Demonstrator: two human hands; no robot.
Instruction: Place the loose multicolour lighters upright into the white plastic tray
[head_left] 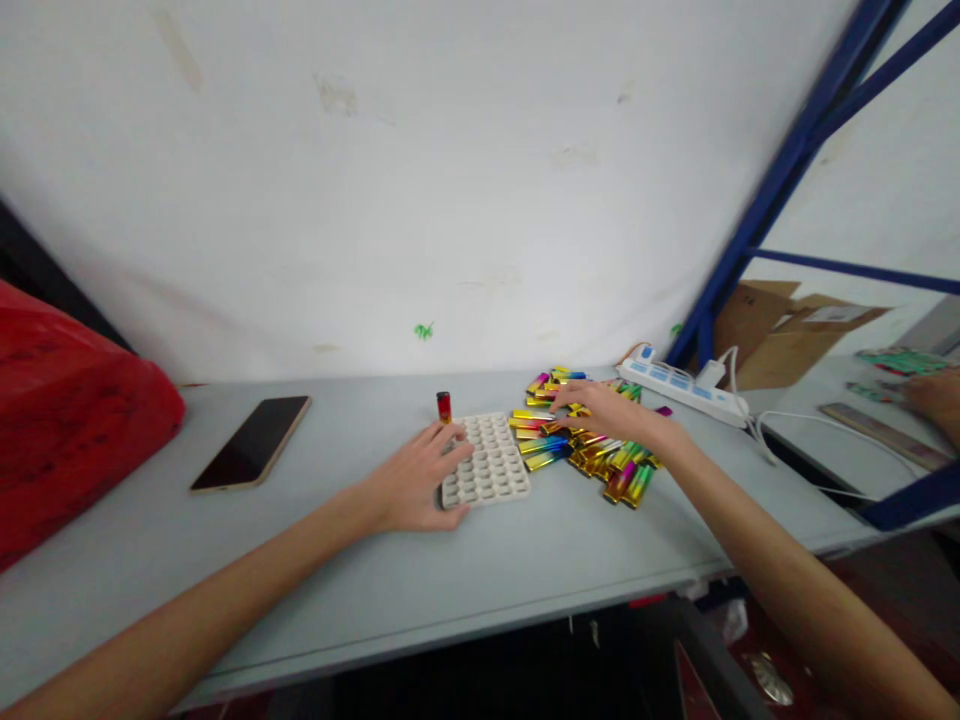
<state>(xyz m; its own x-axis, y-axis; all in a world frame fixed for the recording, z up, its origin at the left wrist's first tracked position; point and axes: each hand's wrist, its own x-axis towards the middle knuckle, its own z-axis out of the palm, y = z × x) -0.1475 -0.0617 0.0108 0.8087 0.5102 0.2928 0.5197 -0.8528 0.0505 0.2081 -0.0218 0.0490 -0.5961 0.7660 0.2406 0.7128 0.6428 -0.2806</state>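
The left hand (420, 480) lies over the left side of a pale tray (491, 462), its fingers reaching onto the grid of holes and its thumb set well apart near the front corner; the spread is wide, and no grip on a tube shows. The right hand (607, 412) reaches over a heap of shiny tubes (600, 460), fingers bent down among them; whether they pinch one, the view does not tell.

The tray lies flat on the grey surface (360, 590), between the left hand and the heap. One dark red tube (444, 405) stands upright by the tray's far left corner, just beyond the left fingers; its foot is hard to make out, so it is unclear whether it sits in a hole.

For steady work, the left hand does best to press lightly on the rim, so the tray cannot slide, and to leave clearance around the upright tube, which a knuckle could tip. The right hand probably gains most from taking a single tube off the top or the near edge, since the lower ones lie crossed and could roll. A pinch near one end should make a tube easier to turn upright.
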